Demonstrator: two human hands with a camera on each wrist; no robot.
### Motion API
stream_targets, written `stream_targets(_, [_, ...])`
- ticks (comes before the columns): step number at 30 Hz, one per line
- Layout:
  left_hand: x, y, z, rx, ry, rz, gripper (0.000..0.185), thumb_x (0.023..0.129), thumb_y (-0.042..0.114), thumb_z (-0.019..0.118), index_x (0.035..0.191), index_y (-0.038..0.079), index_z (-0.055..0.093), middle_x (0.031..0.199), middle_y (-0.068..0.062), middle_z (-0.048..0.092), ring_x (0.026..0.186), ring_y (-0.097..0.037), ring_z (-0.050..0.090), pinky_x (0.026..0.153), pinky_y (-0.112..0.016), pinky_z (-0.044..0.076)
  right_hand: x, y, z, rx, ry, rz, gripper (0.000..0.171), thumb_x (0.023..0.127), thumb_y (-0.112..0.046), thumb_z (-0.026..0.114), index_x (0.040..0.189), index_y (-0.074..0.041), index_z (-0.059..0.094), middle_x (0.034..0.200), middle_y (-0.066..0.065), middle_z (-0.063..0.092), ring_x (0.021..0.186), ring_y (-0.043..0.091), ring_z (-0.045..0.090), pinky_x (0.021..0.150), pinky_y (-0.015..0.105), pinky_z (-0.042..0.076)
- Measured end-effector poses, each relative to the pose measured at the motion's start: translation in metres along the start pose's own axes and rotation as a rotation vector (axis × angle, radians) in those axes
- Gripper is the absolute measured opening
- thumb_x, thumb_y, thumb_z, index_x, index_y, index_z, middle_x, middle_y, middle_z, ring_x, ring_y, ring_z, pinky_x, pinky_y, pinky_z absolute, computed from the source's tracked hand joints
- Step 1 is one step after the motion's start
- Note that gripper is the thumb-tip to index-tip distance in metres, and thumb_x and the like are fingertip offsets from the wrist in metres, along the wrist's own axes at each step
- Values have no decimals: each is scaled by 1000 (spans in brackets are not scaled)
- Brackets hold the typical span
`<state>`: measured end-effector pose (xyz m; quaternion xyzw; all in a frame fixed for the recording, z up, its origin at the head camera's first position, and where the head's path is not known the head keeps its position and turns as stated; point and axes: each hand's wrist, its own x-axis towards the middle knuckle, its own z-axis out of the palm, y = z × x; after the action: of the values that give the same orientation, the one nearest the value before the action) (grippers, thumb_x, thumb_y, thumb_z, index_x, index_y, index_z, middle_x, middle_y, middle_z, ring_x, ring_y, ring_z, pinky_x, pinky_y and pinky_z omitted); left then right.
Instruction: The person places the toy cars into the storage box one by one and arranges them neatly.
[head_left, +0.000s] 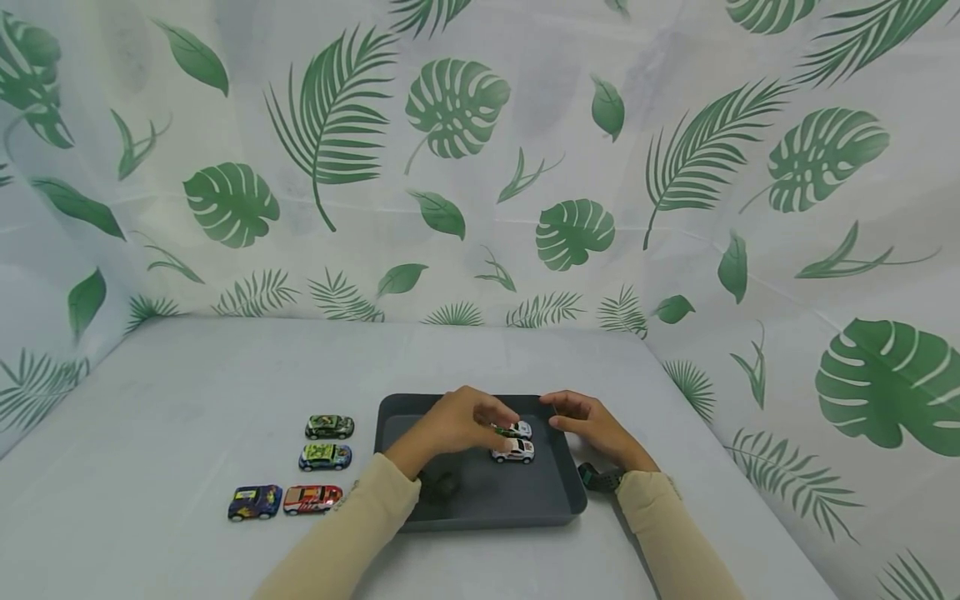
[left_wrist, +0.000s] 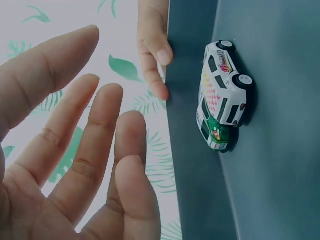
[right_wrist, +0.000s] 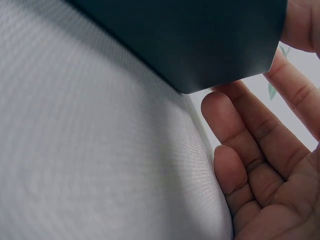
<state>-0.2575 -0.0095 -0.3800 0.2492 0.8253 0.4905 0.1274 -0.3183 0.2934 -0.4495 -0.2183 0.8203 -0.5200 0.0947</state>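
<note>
My left hand (head_left: 461, 421) hovers over the grey tray (head_left: 480, 523), its fingers loosely spread and nothing between them in the left wrist view. Close under it, two toy cars stand side by side on the tray floor. One is a white car (left_wrist: 220, 82) with pink and yellow marks; the other is a green and white car (left_wrist: 215, 132), partly hidden behind it. At the tray's back right corner, my right hand (head_left: 596, 425) holds the rim, thumb on the side wall and a finger behind the corner (right_wrist: 270, 70).
Left of the tray on the white table (head_left: 187, 392) are a dark green car (head_left: 330, 427), a lime and blue car (head_left: 325, 457), a red and white car (head_left: 312, 499) and a purple car (head_left: 255, 502). A leaf-patterned cloth (head_left: 480, 192) stands behind and at the sides.
</note>
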Motion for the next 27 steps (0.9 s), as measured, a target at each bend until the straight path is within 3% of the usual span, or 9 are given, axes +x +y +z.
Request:
stream_targets(6, [-10,0,-4,-6,-30,7,35,90,11,89,123,6,81,117,-3,79,106,-19,75,93,-36,60,0,1,1,-11,6,10,43,105,-9,68,144,9,60,143,27,63,127,27,64,109,37,46])
stream_targets(14, [-25,-2,-11,-9,-32,35,36,91,13,89,125,6,80,122,-2,79,101,-11,71,91,-32,59,0,1,0,1,8,5,45,104,-10,69,144,9,60,143,29,63,128,34,63,110,40,46])
stream_targets(21, [-36,-8,-20,-50,-43,101,35,92,11,87,125,2,79,121,-7,79,94,-6,70,86,-26,58,0,0,1,-11,15,21,44,105,-11,69,144,8,61,143,27,64,124,24,65,109,38,47])
stream_targets(27, [-45,-13,-28,-62,-77,174,38,95,14,85,130,1,77,125,-10,78,98,-9,72,88,-30,59,0,-1,1,-25,20,30,43,105,-10,69,144,7,62,141,24,66,122,20,65,111,42,46])
